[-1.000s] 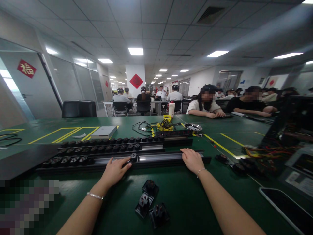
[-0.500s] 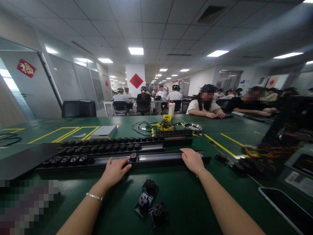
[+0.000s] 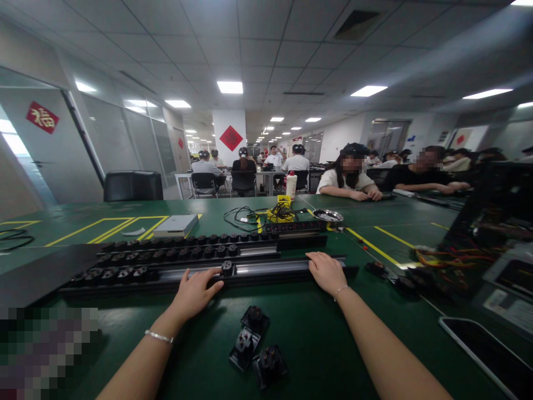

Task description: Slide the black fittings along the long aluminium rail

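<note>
A long black rail (image 3: 270, 269) with a shiny inner channel lies across the green table. My left hand (image 3: 197, 290) rests on its near edge, fingers apart, the index fingertip touching a single black socket module (image 3: 227, 268) in the channel. Toward the rail's right end lies my right hand (image 3: 327, 272), palm down over the near side, holding nothing; its fingers lie flat. Several modules (image 3: 109, 274) fill the rail's left part. Nearer the camera, three loose black modules (image 3: 244, 346) with metal contacts lie in a small group.
Two more filled rails (image 3: 166, 254) lie behind. Beyond them are a silver box (image 3: 175, 225), black cables (image 3: 241, 216), a yellow bin (image 3: 283, 201) and a metal dish (image 3: 328, 216). A phone (image 3: 487, 355) and wired equipment (image 3: 510, 289) stand right. Two people sit across the table.
</note>
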`<state>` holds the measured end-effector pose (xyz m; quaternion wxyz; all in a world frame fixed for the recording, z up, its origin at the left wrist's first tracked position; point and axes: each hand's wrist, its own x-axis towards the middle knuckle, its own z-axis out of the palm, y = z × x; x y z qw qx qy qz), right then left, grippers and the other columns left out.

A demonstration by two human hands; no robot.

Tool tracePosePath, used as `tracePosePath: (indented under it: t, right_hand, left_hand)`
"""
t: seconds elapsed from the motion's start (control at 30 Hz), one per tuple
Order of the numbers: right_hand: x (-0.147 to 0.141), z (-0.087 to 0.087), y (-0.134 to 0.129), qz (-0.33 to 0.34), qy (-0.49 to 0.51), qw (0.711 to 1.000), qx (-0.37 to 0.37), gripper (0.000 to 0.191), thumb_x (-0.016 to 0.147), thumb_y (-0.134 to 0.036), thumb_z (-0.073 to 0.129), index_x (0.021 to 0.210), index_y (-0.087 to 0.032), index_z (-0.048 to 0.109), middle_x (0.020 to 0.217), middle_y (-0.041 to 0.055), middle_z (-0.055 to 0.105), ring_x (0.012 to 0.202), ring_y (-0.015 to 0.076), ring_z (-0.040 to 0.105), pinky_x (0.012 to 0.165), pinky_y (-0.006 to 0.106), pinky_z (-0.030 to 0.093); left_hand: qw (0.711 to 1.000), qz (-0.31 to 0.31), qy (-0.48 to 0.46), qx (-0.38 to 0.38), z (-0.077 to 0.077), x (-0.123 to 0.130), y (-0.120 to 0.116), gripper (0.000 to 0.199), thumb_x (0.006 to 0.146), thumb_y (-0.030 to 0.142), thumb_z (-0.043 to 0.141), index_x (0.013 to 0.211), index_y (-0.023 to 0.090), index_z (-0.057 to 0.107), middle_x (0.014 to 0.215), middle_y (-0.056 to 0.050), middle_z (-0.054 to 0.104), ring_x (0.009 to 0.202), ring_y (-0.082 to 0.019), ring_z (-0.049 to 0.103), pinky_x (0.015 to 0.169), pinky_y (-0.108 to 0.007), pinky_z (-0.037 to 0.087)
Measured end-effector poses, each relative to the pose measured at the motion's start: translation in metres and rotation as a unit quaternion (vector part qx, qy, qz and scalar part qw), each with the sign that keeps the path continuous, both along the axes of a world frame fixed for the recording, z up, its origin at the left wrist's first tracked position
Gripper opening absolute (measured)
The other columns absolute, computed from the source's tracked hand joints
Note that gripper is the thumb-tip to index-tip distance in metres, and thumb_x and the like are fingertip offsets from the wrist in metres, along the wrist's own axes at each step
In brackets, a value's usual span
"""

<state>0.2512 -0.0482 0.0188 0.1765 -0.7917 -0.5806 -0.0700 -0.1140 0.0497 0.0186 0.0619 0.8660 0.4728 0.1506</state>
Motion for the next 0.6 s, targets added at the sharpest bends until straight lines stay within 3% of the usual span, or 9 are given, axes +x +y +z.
tracePosePath:
  t: [0.6]
  right_hand:
    - [-0.0001,-0.0012,0.0004,-0.003,-0.008,1.000,0.009,0.044,0.086,-0.029,0.030,0.119,-0.024,0.058,0.125,0.0022,0.057,0.119,0.0183,0.045,0.096,0.037,0.033]
  left_hand:
    - [0.999,-0.009,0.025,0.021,-0.0004,0.0016,-0.0011,0.043,0.086,0.055,0.034,0.121,0.038,0.050,0.120,-0.001,0.061,0.116,-0.024,0.051,0.105,-0.062,0.007]
